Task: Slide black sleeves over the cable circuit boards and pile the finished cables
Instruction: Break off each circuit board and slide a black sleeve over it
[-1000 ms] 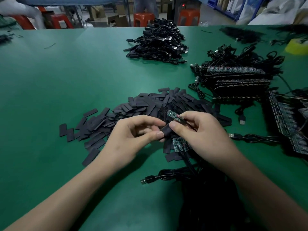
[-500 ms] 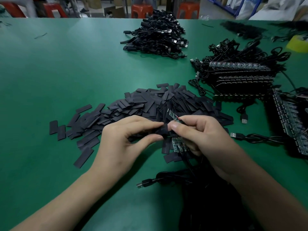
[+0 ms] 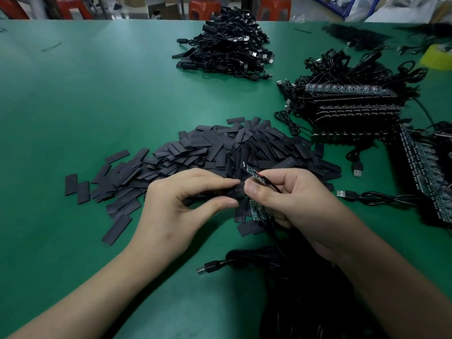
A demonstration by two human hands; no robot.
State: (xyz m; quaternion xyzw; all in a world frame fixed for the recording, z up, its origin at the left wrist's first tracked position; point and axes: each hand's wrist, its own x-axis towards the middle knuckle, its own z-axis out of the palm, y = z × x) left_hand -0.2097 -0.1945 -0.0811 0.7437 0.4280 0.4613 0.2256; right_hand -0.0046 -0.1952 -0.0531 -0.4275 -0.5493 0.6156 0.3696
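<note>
Sleeve (image 3: 236, 192) between left fingers (image 3: 215, 182); board (image 3: 253, 172) between right fingers (image 3: 274, 175).

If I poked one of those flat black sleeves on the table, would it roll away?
Probably not roll: the loose sleeves lie flat on the green table. They look thin, and the left hand holds one by just fingertips, so likely very light and easy to scatter.

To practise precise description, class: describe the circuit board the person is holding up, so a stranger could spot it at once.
On the green table, find the central heap of flat black sleeves. At its near edge the right hand pinches a circuit board, tilted upward. Unlike the stacked boards at the right, it is lifted and trails a red wire.
</note>
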